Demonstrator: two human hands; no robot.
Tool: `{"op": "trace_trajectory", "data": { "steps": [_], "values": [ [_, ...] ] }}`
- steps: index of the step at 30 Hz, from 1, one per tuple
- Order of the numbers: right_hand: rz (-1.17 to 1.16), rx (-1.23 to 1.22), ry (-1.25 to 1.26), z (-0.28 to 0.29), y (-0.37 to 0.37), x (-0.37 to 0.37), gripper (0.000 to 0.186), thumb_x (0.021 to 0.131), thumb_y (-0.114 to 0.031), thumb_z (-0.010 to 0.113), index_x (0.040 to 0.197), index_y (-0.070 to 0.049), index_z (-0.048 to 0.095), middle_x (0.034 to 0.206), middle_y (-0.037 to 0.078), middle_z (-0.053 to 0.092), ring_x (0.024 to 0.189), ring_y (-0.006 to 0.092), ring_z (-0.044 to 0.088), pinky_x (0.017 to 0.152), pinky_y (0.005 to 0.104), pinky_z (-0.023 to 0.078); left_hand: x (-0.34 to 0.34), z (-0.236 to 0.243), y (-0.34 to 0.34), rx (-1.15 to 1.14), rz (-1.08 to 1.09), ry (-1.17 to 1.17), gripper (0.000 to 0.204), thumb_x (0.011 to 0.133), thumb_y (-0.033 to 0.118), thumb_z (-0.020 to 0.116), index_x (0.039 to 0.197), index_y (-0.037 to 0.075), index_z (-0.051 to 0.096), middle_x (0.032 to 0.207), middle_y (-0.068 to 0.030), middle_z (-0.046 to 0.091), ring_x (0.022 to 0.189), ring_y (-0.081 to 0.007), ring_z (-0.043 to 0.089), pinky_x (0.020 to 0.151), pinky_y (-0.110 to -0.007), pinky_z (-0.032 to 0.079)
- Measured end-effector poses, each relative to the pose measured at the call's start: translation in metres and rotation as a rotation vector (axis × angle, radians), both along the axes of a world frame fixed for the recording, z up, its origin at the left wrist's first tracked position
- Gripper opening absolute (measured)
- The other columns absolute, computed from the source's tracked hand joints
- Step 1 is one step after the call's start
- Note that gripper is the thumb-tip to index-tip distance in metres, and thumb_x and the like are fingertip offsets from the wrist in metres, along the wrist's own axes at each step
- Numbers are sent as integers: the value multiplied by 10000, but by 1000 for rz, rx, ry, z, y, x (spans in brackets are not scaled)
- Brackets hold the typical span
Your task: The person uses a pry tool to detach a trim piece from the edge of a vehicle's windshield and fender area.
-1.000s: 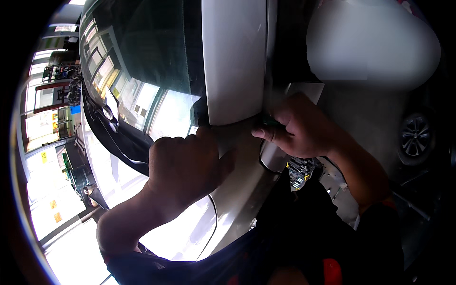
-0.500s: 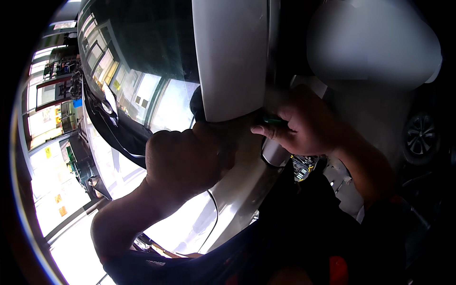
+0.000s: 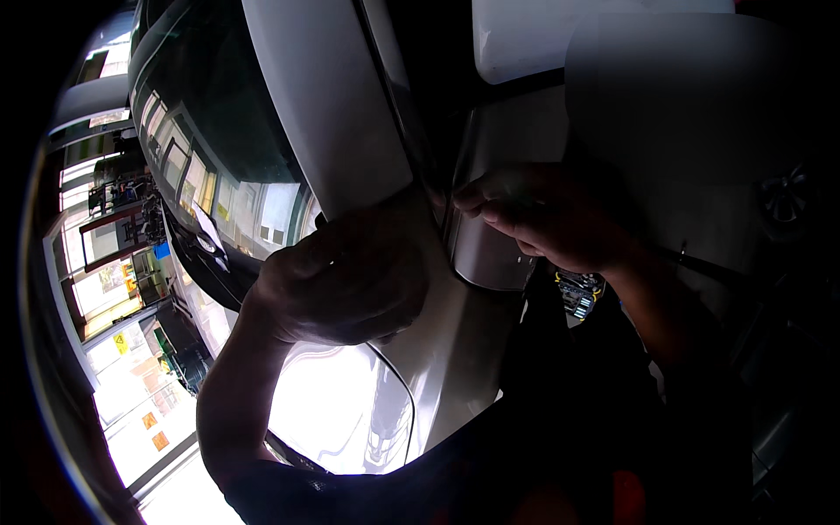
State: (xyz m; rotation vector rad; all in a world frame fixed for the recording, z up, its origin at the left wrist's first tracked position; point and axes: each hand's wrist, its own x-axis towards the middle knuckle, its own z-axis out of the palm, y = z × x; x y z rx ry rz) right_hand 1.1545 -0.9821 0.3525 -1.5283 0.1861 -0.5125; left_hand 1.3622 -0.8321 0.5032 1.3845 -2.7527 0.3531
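Note:
My left hand (image 3: 350,284) is curled in shadow at the lower end of a pale pillar panel (image 3: 337,101) on a car, beside the dark windscreen (image 3: 219,79). Its fingertips are hidden, along with whatever they grip. To the right, my right hand (image 3: 556,219) has thumb and fingers drawn together, pointing left at the dark gap along the pillar. Something small may sit between those fingers, but it is too dark to make out. Below the two hands runs the pale car body (image 3: 468,328), meeting the rounded lower corner of a panel (image 3: 494,258).
A glossy pale panel (image 3: 604,35) shows at the upper right, with a dim wheel (image 3: 783,194) beyond. Below my right hand lies a small black-and-yellow item (image 3: 579,293). Bright windows and shelving (image 3: 122,236) stand at the far left.
My view has turned, so the pillar appears tilted and farther left. My left hand sits lower against the pillar's end. The green bit seen at my right fingers is no longer clear.

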Motion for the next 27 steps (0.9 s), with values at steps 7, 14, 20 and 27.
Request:
{"op": "trace_trajectory", "data": {
  "steps": [7, 14, 20, 27],
  "values": [
    [135, 324, 499, -12, -7, -55, 343, 1034, -339, 592, 1131, -36, 720, 924, 93, 715, 771, 170, 697, 680, 319, 543, -14, -25, -31, 480, -26, 29, 587, 633, 478, 907, 1075, 121, 763, 1201, -34, 681, 1202, -265, 650, 1110, -410, 523],
    [118, 229, 357, -12, 3, -56, 310, 1006, -264, 635, 1179, -12, 684, 931, 88, 705, 880, 194, 712, 771, 365, 576, -15, -27, -44, 469, 2, 56, 603, 583, 462, 916, 1042, 108, 749, 1118, -10, 699, 1101, -241, 676, 945, -386, 603],
    [-41, 7, 160, 25, 7, -55, 270, 994, -218, 607, 1141, -4, 683, 898, 108, 702, 840, 196, 704, 765, 375, 571, -37, -20, -62, 390, -104, 41, 539, 599, 495, 900, 937, 102, 749, 1086, -18, 703, 1055, -232, 676, 920, -367, 591],
    [-141, -345, -15, 23, 1, -79, 246, 974, -188, 611, 1115, -3, 691, 934, 120, 727, 844, 212, 716, 772, 367, 569, -66, -16, -71, 405, -58, -1, 562, 591, 509, 893, 998, 145, 760, 1186, -34, 704, 1168, -267, 657, 1088, -437, 519]
  ]
}}
